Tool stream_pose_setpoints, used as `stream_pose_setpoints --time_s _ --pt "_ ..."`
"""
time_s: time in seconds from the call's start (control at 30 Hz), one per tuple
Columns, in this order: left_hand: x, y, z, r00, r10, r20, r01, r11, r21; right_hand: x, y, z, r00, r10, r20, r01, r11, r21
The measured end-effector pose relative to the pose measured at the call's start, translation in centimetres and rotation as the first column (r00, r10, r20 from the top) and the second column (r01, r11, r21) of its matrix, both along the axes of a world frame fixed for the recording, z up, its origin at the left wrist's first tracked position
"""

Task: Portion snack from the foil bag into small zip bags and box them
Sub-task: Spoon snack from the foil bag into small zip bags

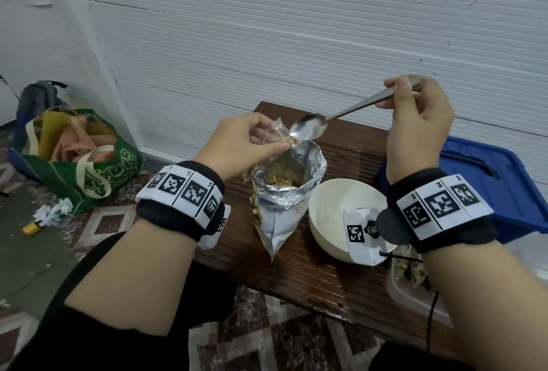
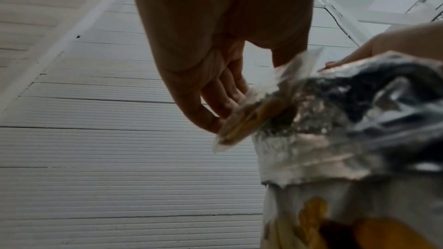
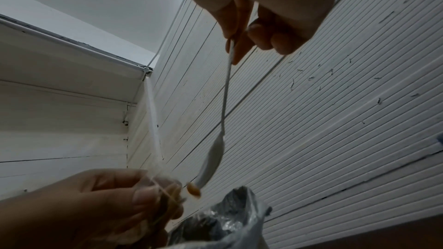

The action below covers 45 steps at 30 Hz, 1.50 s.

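Indoors, dark slatted table (image 1: 341, 270) against ribbed white wall (image 1: 296, 44); left fingers (image 1: 267, 150) pinching apparently clear zip bag (image 1: 277, 130), right fingers (image 1: 397, 86) gripping spoon (image 1: 308, 126).

**Flat, dim indoor light; wrist views soft and backlit**

The head view is evenly lit and mostly sharp, with soft shadows on the brown surface (image 1: 320, 270) and straight wall lines bowing toward the edges. Glare sits on the spoon (image 1: 308, 127) and the foil bag (image 1: 284, 193). In both wrist views the pale wall is bright while the left hand (image 2: 215, 63) and right hand (image 3: 263, 7) look dark and backlit. There the foil bag, zip bag (image 2: 251, 113) and spoon are blurred.
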<state>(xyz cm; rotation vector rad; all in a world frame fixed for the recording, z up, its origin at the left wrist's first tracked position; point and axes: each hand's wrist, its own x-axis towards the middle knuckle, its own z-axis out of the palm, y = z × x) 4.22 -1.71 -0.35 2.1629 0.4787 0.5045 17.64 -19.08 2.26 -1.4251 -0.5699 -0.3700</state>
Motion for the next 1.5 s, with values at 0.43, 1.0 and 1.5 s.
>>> stream_pose_setpoints --time_s 0.43,1.0,1.5 --pt "-0.1 0.4 -0.2 0.998 -0.058 -0.032 0.058 0.998 -0.013 -2.2 1.2 -4.7 0.891 0.347 0.293 -0.080 0.755 -0.651" --pt "-0.3 0.2 -0.1 0.997 -0.064 -0.053 0.062 0.998 -0.028 -2.5 1.2 -4.7 0.981 0.134 -0.141 -0.189 0.832 -0.521" --pt "-0.9 0.6 0.8 0.991 -0.080 -0.107 0.085 0.996 0.042 1.0 -0.4 -1.5 0.952 -0.159 -0.261 0.047 0.920 -0.389"
